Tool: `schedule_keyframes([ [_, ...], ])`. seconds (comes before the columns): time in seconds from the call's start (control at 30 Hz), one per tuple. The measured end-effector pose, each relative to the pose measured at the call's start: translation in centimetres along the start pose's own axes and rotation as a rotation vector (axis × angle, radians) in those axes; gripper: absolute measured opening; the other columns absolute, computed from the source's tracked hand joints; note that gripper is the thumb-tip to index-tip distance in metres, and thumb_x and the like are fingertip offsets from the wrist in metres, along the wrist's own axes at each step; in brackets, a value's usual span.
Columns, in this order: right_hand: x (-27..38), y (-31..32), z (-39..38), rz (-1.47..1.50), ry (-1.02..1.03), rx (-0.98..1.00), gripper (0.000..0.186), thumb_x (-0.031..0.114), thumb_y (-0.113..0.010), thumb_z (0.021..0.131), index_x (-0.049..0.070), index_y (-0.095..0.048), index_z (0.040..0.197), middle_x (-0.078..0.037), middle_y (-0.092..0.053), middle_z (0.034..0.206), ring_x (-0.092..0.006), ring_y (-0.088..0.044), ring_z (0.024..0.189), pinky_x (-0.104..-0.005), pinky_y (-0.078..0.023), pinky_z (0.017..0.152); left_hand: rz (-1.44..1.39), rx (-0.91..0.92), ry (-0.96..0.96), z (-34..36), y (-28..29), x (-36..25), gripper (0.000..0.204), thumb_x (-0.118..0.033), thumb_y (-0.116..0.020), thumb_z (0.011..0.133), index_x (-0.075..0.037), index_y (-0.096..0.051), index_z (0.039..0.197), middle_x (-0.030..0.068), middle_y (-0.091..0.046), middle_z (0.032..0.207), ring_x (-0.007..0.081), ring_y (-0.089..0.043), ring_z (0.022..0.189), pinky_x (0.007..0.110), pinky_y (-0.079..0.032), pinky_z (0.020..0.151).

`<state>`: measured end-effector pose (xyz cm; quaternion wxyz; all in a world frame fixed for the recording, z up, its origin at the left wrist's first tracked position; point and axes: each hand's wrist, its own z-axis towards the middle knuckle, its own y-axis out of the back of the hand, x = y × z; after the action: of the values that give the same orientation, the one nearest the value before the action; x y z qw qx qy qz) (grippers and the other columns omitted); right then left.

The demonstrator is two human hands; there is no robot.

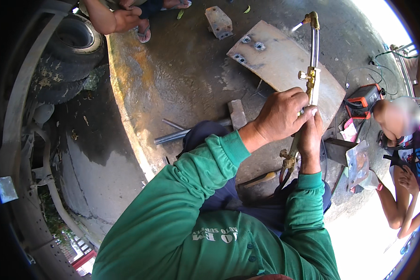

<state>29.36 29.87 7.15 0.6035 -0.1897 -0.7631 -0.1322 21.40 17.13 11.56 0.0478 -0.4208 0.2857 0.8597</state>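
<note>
A cutting torch (314, 51) with twin metal tubes and brass fittings points away from me, and a short pale flame shows at its bent brass tip. My right hand (310, 135) is wrapped round its handle, above the brass valve and hoses at the rear. My left hand (282, 114) is closed on the handle just ahead of the right, its fingers pinched near a small knob. Beneath the torch lies a broad, rusty steel plate (284, 60), slightly raised off the ground. Several rough-edged holes mark its far left end, left of the flame.
A smaller steel bracket (218, 22) lies beyond the plate. Near my knees are a sledgehammer (237, 115) and a metal pipe (171, 136). An orange-black machine (363, 101) with cables stands right, beside a crouching person (401, 154). Another person's foot (144, 31) is far left, near a tyre (72, 42).
</note>
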Motion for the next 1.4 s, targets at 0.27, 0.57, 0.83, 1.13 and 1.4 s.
schedule_keyframes([
  [0.27, -0.4, 1.0, -0.2, 0.112, -0.023, 0.002, 0.064, 0.061, -0.037, 0.107, 0.003, -0.062, 0.115, -0.005, -0.059, 0.073, -0.0131, -0.053, 0.051, -0.0275, -0.042, 0.044, 0.185, 0.304, 0.437, 0.4, -0.8, 0.8, 0.016, -0.012, -0.063, 0.093, 0.002, -0.068, 0.099, 0.0281, -0.07, 0.085, 0.0466, -0.071, 0.087, 0.052, -0.056, 0.079],
  [0.57, -1.7, 0.2, -0.6, 0.192, -0.11, 0.0, 0.059, 0.058, -0.032, 0.109, 0.006, -0.06, 0.104, -0.006, -0.059, 0.07, -0.0153, -0.053, 0.049, -0.0295, -0.043, 0.043, 0.442, 0.645, 0.494, 0.3, 1.4, 3.2, 0.027, -0.025, -0.07, 0.091, 0.001, -0.075, 0.094, 0.0274, -0.072, 0.096, 0.0448, -0.07, 0.096, 0.052, -0.056, 0.087],
  [0.83, -1.7, -0.3, -1.1, 0.101, -0.104, -0.013, 0.064, 0.059, -0.029, 0.109, 0.007, -0.06, 0.129, -0.002, -0.056, 0.072, -0.0132, -0.05, 0.053, -0.0282, -0.042, 0.047, 0.426, 0.695, 0.38, -0.2, -0.4, 4.6, 0.019, -0.016, -0.066, 0.089, 0.001, -0.075, 0.094, 0.0264, -0.072, 0.099, 0.0441, -0.071, 0.098, 0.052, -0.056, 0.085],
  [1.13, -1.3, 0.2, -0.5, -0.004, -0.016, -0.069, 0.066, 0.06, -0.032, 0.108, 0.004, -0.063, 0.122, -0.004, -0.058, 0.072, -0.0131, -0.051, 0.051, -0.0282, -0.042, 0.045, 0.35, 0.582, 0.358, 0.7, -0.4, 3.7, 0.015, -0.011, -0.063, 0.089, -0.002, -0.075, 0.092, 0.0254, -0.073, 0.096, 0.0435, -0.072, 0.093, 0.052, -0.058, 0.083],
  [1.4, -1.1, -0.4, -0.2, -0.033, -0.048, -0.013, 0.065, 0.059, -0.031, 0.108, 0.004, -0.064, 0.117, -0.004, -0.057, 0.069, -0.014, -0.051, 0.048, -0.0289, -0.041, 0.044, 0.351, 0.474, 0.379, 1.4, 0.5, 3.8, 0.016, -0.01, -0.062, 0.088, 0.0, -0.074, 0.092, 0.0274, -0.072, 0.093, 0.0445, -0.072, 0.093, 0.052, -0.058, 0.083],
])
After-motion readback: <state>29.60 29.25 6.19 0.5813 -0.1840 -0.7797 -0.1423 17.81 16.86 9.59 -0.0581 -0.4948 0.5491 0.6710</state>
